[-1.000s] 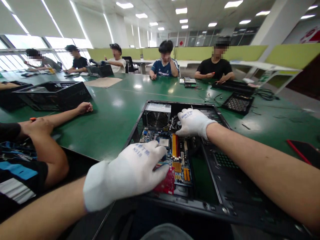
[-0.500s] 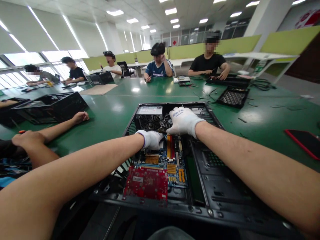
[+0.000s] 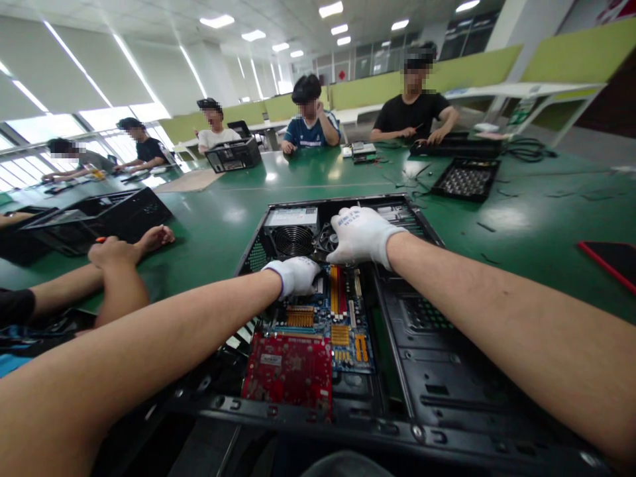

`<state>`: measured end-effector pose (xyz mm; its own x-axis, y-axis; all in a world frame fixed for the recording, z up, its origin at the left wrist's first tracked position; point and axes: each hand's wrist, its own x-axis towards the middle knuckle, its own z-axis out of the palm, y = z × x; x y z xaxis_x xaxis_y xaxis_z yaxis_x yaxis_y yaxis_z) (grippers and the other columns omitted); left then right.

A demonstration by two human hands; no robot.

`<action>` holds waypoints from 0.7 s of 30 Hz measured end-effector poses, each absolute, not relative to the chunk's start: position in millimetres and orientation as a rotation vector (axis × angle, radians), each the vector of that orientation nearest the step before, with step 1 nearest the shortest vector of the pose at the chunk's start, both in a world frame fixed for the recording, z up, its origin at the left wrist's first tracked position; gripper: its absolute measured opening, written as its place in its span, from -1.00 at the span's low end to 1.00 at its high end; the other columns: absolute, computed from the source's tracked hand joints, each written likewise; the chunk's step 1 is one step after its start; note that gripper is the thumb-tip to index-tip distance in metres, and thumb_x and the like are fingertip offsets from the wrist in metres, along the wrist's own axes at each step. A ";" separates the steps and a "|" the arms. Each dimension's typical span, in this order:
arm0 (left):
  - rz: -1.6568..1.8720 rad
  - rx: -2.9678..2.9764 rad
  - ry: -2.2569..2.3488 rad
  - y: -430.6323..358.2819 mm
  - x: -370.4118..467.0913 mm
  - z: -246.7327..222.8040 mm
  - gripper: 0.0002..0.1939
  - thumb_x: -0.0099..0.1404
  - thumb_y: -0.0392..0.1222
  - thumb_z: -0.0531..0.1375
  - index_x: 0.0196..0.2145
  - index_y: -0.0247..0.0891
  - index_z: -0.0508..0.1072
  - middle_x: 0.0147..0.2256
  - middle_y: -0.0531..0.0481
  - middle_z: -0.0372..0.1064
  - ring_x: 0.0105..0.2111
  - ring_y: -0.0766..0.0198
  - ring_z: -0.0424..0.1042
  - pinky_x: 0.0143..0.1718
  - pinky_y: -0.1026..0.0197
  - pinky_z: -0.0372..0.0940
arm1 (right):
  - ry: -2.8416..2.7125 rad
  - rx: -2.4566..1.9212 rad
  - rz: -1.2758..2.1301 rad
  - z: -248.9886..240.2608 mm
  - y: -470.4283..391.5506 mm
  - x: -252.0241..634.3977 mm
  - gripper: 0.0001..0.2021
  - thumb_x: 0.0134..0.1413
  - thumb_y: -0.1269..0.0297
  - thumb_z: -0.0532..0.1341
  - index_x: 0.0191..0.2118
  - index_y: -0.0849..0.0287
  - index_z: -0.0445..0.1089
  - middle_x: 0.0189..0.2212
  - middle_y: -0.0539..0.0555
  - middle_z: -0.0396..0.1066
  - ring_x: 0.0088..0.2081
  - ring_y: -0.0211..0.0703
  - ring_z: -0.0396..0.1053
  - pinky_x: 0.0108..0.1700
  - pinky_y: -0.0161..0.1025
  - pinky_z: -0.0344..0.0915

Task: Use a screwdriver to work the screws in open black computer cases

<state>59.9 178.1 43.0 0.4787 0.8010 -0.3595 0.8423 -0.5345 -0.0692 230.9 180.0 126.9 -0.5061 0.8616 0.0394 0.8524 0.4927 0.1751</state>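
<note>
An open black computer case (image 3: 342, 414) lies flat in front of me. Inside it are a blue motherboard (image 3: 355, 301), a red graphics card (image 3: 288, 374) and a power supply (image 3: 292, 218) with a round fan grille. My right hand (image 3: 362, 235), in a white glove, grips a black cooling fan (image 3: 325, 240) that stands tilted above the board's far end. My left hand (image 3: 297, 275), also gloved, is low over the board just left of the memory slots (image 3: 338, 291). Its fingers are curled, and their tips are hidden, so what they hold cannot be made out.
A co-worker's hands (image 3: 116, 252) and another open case (image 3: 94, 222) are at the left. Across the green table (image 3: 209, 222) several people sit with computer parts. A black tray (image 3: 466, 179), loose cables (image 3: 529, 150) and a red-edged black item (image 3: 609, 262) lie to the right.
My right hand has shifted slightly left and down with the fan. My left hand stays near the same spot. At the left, a co-worker's hand with an orange-ended item has risen and moved right.
</note>
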 end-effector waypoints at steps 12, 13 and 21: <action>-0.626 2.623 1.437 178.1 63.0 46.2 -0.53 0.20 -0.08 0.38 0.08 -0.16 0.57 0.02 -0.12 0.58 0.02 0.03 0.57 0.07 0.18 0.44 | 2.643 1.526 0.273 128.2 179.5 229.4 -0.31 -0.07 -0.18 0.31 0.05 0.30 0.55 -0.01 0.36 0.54 -0.02 0.24 0.53 -0.06 -0.05 0.43; -0.637 2.624 1.438 178.3 63.0 46.1 -0.53 0.21 -0.08 0.37 0.08 -0.16 0.57 0.02 -0.13 0.58 0.01 0.03 0.58 0.06 0.18 0.45 | 2.640 1.525 0.273 128.5 179.3 229.3 -0.31 -0.07 -0.18 0.31 0.05 0.29 0.55 -0.01 0.36 0.54 -0.02 0.23 0.53 -0.06 -0.06 0.43; -0.671 2.646 1.418 179.7 62.5 44.8 -0.53 0.24 -0.08 0.35 0.11 -0.16 0.55 0.05 -0.13 0.57 0.03 0.03 0.57 0.06 0.18 0.45 | 2.629 1.513 0.282 129.0 177.8 228.6 -0.31 -0.08 -0.18 0.30 0.04 0.29 0.55 0.00 0.36 0.54 -0.03 0.22 0.52 -0.07 -0.05 0.42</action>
